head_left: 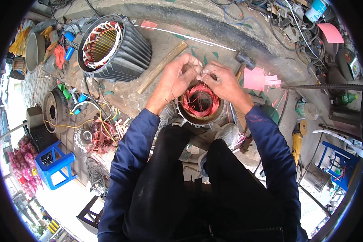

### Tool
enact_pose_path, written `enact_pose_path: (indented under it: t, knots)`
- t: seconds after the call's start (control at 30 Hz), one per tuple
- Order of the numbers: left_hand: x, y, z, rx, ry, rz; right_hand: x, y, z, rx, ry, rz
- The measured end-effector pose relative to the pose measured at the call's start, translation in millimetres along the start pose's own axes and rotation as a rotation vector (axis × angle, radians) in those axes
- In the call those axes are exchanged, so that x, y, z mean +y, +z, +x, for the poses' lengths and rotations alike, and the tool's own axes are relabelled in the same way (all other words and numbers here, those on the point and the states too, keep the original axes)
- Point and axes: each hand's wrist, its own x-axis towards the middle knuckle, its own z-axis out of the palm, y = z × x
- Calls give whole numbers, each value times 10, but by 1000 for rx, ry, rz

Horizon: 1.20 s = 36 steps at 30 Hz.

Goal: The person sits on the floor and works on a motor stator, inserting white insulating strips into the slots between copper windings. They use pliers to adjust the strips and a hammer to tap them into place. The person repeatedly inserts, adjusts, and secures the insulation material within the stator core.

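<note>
Both hands meet above a round metal motor housing (201, 120) that stands between my knees. Coils of red copper wire (207, 105) fill its opening. My left hand (178, 76) is closed, its thumb and fingers pinching thin copper wire (205, 76) that rises from the coils. Close beside it, my right hand (223, 80) pinches the same fine wire between thumb and fingers. The fingertips nearly touch, and the exact spot they grip is partly hidden by the fingers.
A large finned motor stator (133, 52) lies tilted at the far left, near a wooden stick (161, 68). Beyond my right hand are a hammer (245, 61) and pink paper (254, 79). A blue stool (54, 165) stands left; scrap copper wire (103, 135) lies nearer.
</note>
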Motion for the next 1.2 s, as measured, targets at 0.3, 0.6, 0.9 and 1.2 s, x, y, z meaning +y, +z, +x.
enact_pose_path:
  t: [0.3,0.6,0.9,1.2]
  knots:
    - [92,-30,101,50,-11,7,-502,-262,-52,174,169,544]
    - [541,-80,394,81,90,391,-924,-551,-21,275,-12,570]
    - [1003,-329,553,359,181,54,-974,-788,-52,470,14,899]
    - [-249,-348,83,-188,-51,405,-1281,-1129,66,341,-354,934]
